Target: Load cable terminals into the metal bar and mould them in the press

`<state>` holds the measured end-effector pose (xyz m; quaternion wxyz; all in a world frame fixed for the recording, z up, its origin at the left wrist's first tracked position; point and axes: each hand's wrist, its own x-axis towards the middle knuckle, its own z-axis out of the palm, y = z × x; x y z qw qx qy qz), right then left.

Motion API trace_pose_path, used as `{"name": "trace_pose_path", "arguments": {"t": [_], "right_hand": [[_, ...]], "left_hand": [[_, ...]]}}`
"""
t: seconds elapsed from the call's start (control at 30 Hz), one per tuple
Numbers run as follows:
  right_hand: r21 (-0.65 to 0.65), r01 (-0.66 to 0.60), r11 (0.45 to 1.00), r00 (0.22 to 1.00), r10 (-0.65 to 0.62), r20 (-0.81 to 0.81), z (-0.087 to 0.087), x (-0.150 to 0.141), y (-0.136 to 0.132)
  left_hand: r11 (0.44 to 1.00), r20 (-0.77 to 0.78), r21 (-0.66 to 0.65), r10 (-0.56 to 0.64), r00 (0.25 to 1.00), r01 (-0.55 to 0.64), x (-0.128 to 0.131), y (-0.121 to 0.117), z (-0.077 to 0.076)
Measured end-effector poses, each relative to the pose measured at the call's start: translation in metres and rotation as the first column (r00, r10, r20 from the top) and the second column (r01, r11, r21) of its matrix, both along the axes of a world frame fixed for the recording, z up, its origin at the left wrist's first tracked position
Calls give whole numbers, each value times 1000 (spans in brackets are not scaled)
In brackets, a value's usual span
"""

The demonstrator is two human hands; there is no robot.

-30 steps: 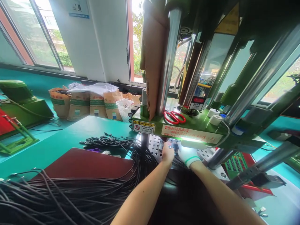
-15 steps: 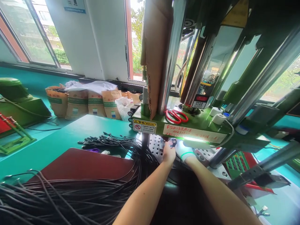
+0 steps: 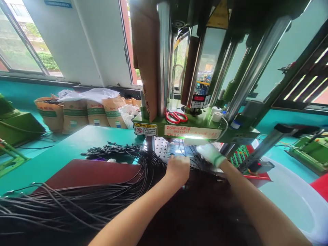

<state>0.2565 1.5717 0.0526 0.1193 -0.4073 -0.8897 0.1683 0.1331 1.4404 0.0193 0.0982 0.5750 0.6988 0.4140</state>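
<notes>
My bare left hand (image 3: 178, 169) is closed, fingers curled, at the front edge of a shiny metal plate (image 3: 178, 149) under the green press (image 3: 202, 118). What its fingers hold is hidden. To its right, my right hand (image 3: 210, 153) wears a white glove with a green cuff. It is blurred by motion at the right side of the plate, and its fingers cannot be made out. Thin black cables (image 3: 196, 159) lie between the hands and across the plate. A perforated metal bed (image 3: 160, 147) shows left of the plate.
Red-handled scissors (image 3: 176, 117) lie on the press ledge above a lit lamp (image 3: 196, 141). Bundled black cables (image 3: 112, 150) rest on the green table at left, beside a dark red board (image 3: 94, 177). A green button panel (image 3: 238, 155) and a white tub (image 3: 294, 198) stand right.
My hands have moved apart: the left toward me and slightly left, the right outward to the right. The metal plate and cables between them now show. The view has turned right.
</notes>
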Motion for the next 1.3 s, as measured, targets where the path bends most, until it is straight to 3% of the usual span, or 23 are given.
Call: {"name": "trace_pose_path", "arguments": {"t": [0.07, 0.17, 0.27, 0.37, 0.47, 0.53, 0.6, 0.7, 0.77, 0.83, 0.93, 1.0, 1.03, 1.1, 1.17, 1.2, 1.3], "right_hand": [[-140, -20, 990, 997, 9, -80, -4, 32, -5], [-292, -7, 956, 984, -47, -175, -18, 82, -20], [-464, 14, 886, 952, -154, -266, -33, 116, -35], [-570, -13, 821, 919, -214, -330, -42, 128, -44], [-580, -34, 814, 915, -208, -346, -47, 123, -49], [-597, -46, 801, 912, -210, -352, -49, 116, -52], [-613, -60, 788, 911, -208, -356, -50, 109, -54], [-618, -88, 781, 915, -182, -361, -47, 99, -57], [-604, -129, 787, 904, -156, -397, -42, 90, -61], [-542, -181, 821, 855, -141, -498, -33, 78, -70], [-366, -205, 908, 740, -101, -665, -22, 55, -89], [-329, -249, 911, 714, -57, -698, -19, 36, -102], [-379, -286, 880, 710, -72, -701, -19, 26, -107], [-552, -348, 758, 697, -184, -693, -19, 7, -112], [-682, -374, 629, 666, -330, -669, -19, -9, -110], [-709, -384, 592, 644, -378, -665, -19, -14, -107], [-698, -410, 587, 586, -417, -695, -17, -19, -96]], "left_hand": [[992, -359, -52, -122, 925, 111, 1, -21, -5], [956, -638, -216, -291, 713, 197, -3, -38, -10], [916, -731, -346, -398, 554, 202, -11, -41, -10], [884, -738, -393, -467, 487, 251, -17, -48, -3], [879, -757, -402, -477, 445, 257, -24, -63, 8], [892, -766, -393, -451, 458, 222, -31, -78, 20], [913, -750, -367, -405, 523, 180, -44, -95, 35], [930, -657, -339, -342, 672, 142, -73, -121, 58], [913, -501, -372, -350, 791, 169, -95, -136, 70], [902, -281, -380, -325, 903, 206, -113, -145, 74], [954, -72, -258, -175, 982, 151, -119, -146, 67], [985, -70, -165, -63, 996, 50, -106, -138, 58], [991, -105, -137, -16, 994, 1, -94, -133, 53], [993, -254, -99, 30, 967, -57, -65, -120, 46], [993, -440, -115, -47, 897, -4, -36, -109, 44], [990, -506, -138, -94, 858, 27, -24, -105, 44], [975, -577, -217, -163, 800, 43, -1, -95, 46]]}}
